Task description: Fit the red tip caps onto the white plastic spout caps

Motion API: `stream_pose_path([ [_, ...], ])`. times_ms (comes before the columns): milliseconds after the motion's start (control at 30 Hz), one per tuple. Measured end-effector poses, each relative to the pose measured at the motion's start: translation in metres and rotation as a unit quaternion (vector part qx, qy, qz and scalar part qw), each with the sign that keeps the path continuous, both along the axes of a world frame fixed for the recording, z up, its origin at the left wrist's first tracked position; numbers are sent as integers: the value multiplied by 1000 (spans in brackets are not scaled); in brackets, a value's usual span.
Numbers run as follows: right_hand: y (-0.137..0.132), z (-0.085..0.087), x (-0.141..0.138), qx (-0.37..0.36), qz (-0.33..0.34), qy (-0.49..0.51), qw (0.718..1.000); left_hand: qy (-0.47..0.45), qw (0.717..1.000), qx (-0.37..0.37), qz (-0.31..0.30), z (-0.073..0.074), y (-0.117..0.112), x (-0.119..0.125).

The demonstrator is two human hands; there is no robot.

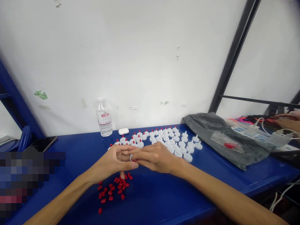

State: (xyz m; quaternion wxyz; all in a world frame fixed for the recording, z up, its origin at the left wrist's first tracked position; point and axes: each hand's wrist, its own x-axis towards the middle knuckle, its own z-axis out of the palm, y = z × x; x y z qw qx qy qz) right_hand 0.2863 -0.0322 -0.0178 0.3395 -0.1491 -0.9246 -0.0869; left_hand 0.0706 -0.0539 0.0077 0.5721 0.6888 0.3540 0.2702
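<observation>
In front of me, both hands meet over a white nozzle cap (131,157). My left hand (114,161) is closed around it from the left, thumb beneath. From the right, the bent fingers of my right hand (156,157) close on the same piece and hide much of it. A speck of red shows between the fingers. Below my left hand, small red caps (111,198) lie loosely scattered on the blue table (150,200). Behind the hands stand white nozzle caps with red tips (140,144); toward the right, several white nozzle caps (187,157) have bare spouts.
A water bottle (104,120) and a white earbud case (123,131) stand near the wall. Rightward lie a dark plastic bag (211,131), a clear bag (228,143) holding red pieces and a power strip (243,129). Another person's hand (289,122) shows at far right. A phone (43,145) lies left.
</observation>
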Motion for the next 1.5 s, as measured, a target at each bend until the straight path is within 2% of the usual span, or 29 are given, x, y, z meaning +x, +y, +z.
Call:
stream_pose_path([
  [133,0,8,3,-55,-89,23,994,7,996,62,68,-5,1,1],
  [267,7,15,7,-100,-197,41,974,74,980,128,135,-3,4,-6],
  [333,11,17,10,-108,-247,14,963,135,972,153,120,0,6,-11],
  [400,14,16,11,-123,-278,-29,952,202,961,174,69,3,7,-16],
  [500,15,13,10,-157,-284,-85,942,260,948,182,-1,6,6,-18],
  [700,18,13,11,-190,-265,-88,941,284,936,202,-40,-2,4,-15],
  [833,26,26,25,-185,-314,-55,930,277,937,204,-52,-7,4,-14],
  [933,33,33,38,-231,-351,-67,905,264,940,213,-44,-9,3,-13],
  [1033,37,31,45,-268,-347,-95,894,257,937,233,-17,-9,4,-12],
  [1167,34,27,41,-279,-317,-100,901,225,947,225,33,-9,6,-9],
  [1400,21,32,28,-288,-197,4,937,160,946,250,127,-3,5,-5],
  [1500,17,29,22,-266,-164,-6,950,155,945,247,149,-4,6,-4],
])
